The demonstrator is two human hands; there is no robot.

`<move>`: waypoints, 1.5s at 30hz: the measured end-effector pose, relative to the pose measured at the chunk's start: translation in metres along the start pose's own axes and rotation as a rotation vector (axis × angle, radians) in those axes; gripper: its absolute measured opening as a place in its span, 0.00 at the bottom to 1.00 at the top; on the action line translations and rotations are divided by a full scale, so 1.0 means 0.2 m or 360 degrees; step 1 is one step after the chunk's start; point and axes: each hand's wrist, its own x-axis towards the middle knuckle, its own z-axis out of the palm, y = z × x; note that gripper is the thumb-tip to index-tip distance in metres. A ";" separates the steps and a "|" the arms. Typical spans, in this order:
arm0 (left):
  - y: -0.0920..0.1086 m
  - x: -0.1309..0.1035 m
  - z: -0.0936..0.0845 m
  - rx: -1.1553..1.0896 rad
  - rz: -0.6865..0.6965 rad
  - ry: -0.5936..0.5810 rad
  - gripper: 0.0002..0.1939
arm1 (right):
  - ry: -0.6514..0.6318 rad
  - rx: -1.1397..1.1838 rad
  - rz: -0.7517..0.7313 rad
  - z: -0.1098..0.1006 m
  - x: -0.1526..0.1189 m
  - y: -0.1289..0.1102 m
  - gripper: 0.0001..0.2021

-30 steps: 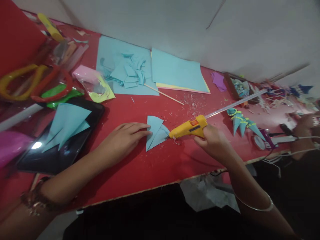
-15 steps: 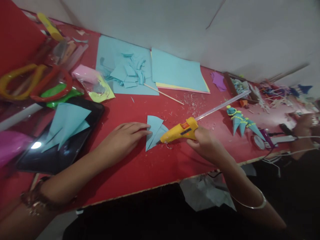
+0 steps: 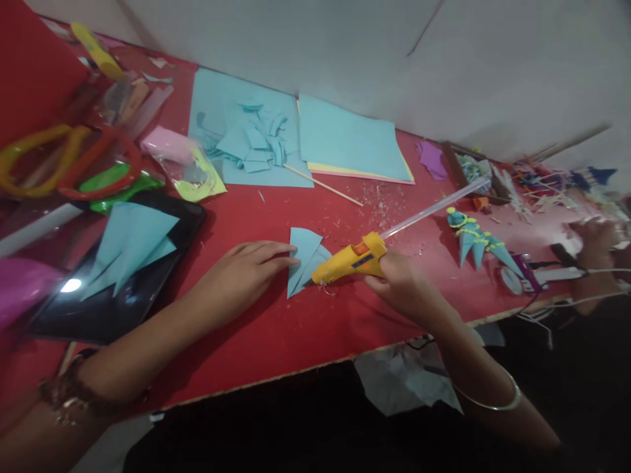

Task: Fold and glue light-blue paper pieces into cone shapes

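A folded light-blue paper piece (image 3: 302, 257) lies on the red table (image 3: 256, 328). My left hand (image 3: 246, 269) rests flat beside it, fingertips pressing on its left edge, the fingers stretched out. Wrapped round the handle of a yellow glue gun (image 3: 350, 259) is my right hand (image 3: 401, 282). The gun's nozzle is at the right edge of the paper piece, and a long clear glue stick (image 3: 434, 209) sticks out of its back. Whether the nozzle touches the paper cannot be made out.
Folded blue cones (image 3: 131, 240) lie on a black tablet (image 3: 162, 276) at left, near scissors (image 3: 101, 164). Blue sheets (image 3: 350, 138) and scraps (image 3: 256, 141) lie behind. At right are decorated cones (image 3: 476, 236), a purple tape box (image 3: 531, 272), cables and another person's hand (image 3: 596, 243).
The glue gun and my right hand have shifted slightly left, with the nozzle closer over the paper's right edge. My left hand and the paper have stayed in place.
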 end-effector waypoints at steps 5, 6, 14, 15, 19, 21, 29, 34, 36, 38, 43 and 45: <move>0.00 0.00 0.00 0.0012 -0.0002 -0.0033 0.20 | -0.0011 -0.0010 -0.0006 0.00 0.00 0.00 0.08; 0.00 0.00 0.00 0.0008 -0.0007 -0.0030 0.20 | -0.0015 -0.0014 0.0004 -0.01 0.00 0.00 0.07; 0.00 0.00 0.00 -0.0028 -0.0030 -0.0029 0.19 | 0.0047 -0.0085 0.0037 -0.01 -0.01 0.05 0.04; 0.00 0.00 0.00 -0.0023 -0.0033 -0.0030 0.19 | 0.0049 -0.0098 0.0041 -0.02 -0.02 0.06 0.04; 0.00 0.00 0.00 -0.0017 -0.0034 -0.0036 0.19 | 0.0057 -0.0150 0.0055 -0.04 -0.02 0.08 0.04; 0.00 0.00 -0.01 -0.0028 -0.0030 -0.0029 0.18 | 0.0049 -0.0167 0.0062 -0.04 -0.03 0.08 0.04; 0.01 0.00 -0.01 -0.0037 -0.0048 -0.0033 0.19 | 0.0024 -0.0204 0.0105 -0.04 -0.05 0.14 0.04; 0.01 0.00 -0.02 -0.0056 -0.0045 -0.0018 0.19 | -0.0001 -0.0218 0.0141 -0.06 -0.05 0.16 0.04; 0.01 0.00 -0.02 -0.0062 -0.0039 -0.0014 0.19 | 0.0013 -0.0210 0.0130 -0.07 -0.05 0.16 0.04; 0.01 0.00 -0.02 -0.0070 -0.0038 -0.0015 0.19 | 0.0026 -0.0197 0.0119 -0.08 -0.05 0.16 0.04; 0.01 0.00 -0.02 -0.0072 -0.0040 -0.0031 0.19 | 0.0028 -0.0159 0.0094 -0.07 -0.05 0.16 0.04; 0.01 0.00 -0.02 -0.0065 -0.0049 -0.0036 0.19 | 0.0033 -0.0129 0.0090 -0.06 -0.05 0.15 0.04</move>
